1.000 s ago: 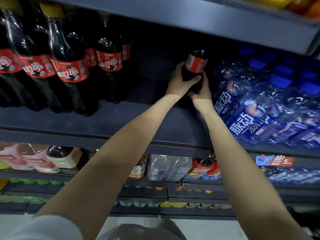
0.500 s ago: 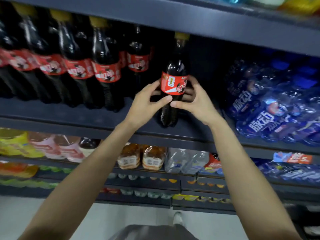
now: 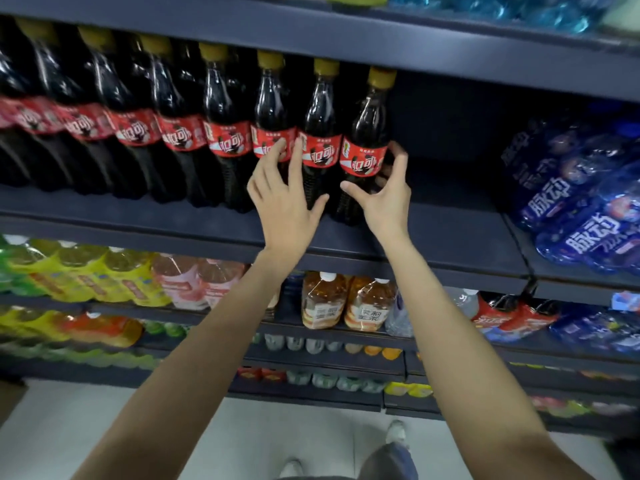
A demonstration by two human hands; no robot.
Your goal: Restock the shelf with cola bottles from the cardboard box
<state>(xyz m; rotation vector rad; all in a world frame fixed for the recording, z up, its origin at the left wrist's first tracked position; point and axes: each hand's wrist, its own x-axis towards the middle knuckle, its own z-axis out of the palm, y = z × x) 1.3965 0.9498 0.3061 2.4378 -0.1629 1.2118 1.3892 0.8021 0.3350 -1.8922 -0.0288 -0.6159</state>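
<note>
A row of cola bottles with red labels and yellow caps stands on the dark shelf (image 3: 450,233). The rightmost cola bottle (image 3: 367,133) stands upright at the end of the row. My right hand (image 3: 386,199) curls loosely around its lower body, thumb in front and fingers spread to its right, not clamped. My left hand (image 3: 285,202) is open with spread fingers, its fingertips at the labels of the two neighbouring bottles (image 3: 318,133). The cardboard box cannot be made out for certain.
Bare shelf lies to the right of the last bottle, up to packs of blue bottles (image 3: 581,199). Yellow, pink and amber drink bottles (image 3: 370,306) fill the shelves below. A brown corner (image 3: 10,396) shows at the left edge by the floor.
The bottle that both hands held half a second ago now stands at the right end of the row. Both hands have opened, and the left has slid onto the neighbouring bottles.
</note>
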